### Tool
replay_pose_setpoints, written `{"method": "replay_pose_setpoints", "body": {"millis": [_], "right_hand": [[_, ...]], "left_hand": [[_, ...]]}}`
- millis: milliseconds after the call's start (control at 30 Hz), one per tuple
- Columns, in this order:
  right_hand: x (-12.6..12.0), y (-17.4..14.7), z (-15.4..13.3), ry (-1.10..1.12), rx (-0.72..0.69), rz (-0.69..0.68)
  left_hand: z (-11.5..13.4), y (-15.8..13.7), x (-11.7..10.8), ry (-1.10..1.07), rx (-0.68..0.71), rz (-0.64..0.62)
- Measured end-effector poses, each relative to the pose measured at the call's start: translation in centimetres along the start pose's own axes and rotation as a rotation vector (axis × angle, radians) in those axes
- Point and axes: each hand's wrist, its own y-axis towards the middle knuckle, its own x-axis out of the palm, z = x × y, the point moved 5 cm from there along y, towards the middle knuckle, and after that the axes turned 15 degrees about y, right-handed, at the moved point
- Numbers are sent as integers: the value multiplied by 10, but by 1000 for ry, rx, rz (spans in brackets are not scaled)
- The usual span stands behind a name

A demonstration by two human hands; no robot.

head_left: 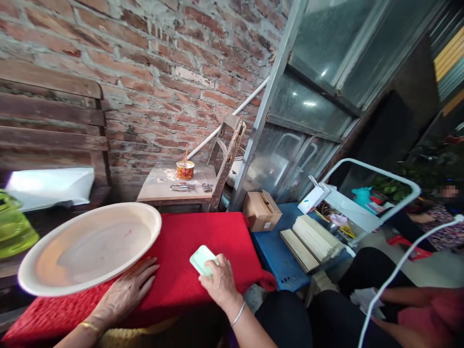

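My right hand grips a pale green rounded rectangular object, holding it by its near right edge over the red cloth. The object looks flat and smooth, but its kind does not show. On the same cloth my left hand lies palm down with its fingers stretched out, just beside the rim of a wide whitish basin. The basin is shallow and covers the cloth's left part. A faint reddish mark shows inside it.
Beyond the cloth stands a wooden chair bearing a patterned tub and metal pieces. To the right, a cardboard box and stacked pale strips rest on a blue table. A seated person's arms are at far right.
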Motion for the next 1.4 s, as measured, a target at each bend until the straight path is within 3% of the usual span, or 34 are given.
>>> {"method": "replay_pose_setpoints", "body": {"millis": [200,300,400,567,667,767,933,1033,1133,1300,1400], "right_hand": [[-120,-23,95,-251,495,302],[-149,-40,118,-290,607,372],[-124,-43,102,-235,509,347],[-13,-52,-14,-25,-34,166],[24,-61,-60,-15,-186,49],[4,-59,-35,-81,-124,76],[-104,-70,99,-191,286,318],[-142,-84,134,-221,361,442],[-119,-87,104,-184,210,432],[-19,-84,5,-42,-168,177],[-11,-86,6,-57,-180,94]], "left_hand": [[1,3,6,1,14,-14],[7,5,-3,-7,-11,-40],[18,8,-23,-45,-19,-39],[28,15,-41,-41,5,-52],[28,14,-43,-31,7,-46],[29,13,-42,-25,20,-29],[31,14,-41,-32,13,-15],[31,14,-40,-42,-2,-28],[30,14,-42,-49,-12,-37],[31,15,-46,-48,6,-38],[32,16,-47,-60,14,-35]]}}
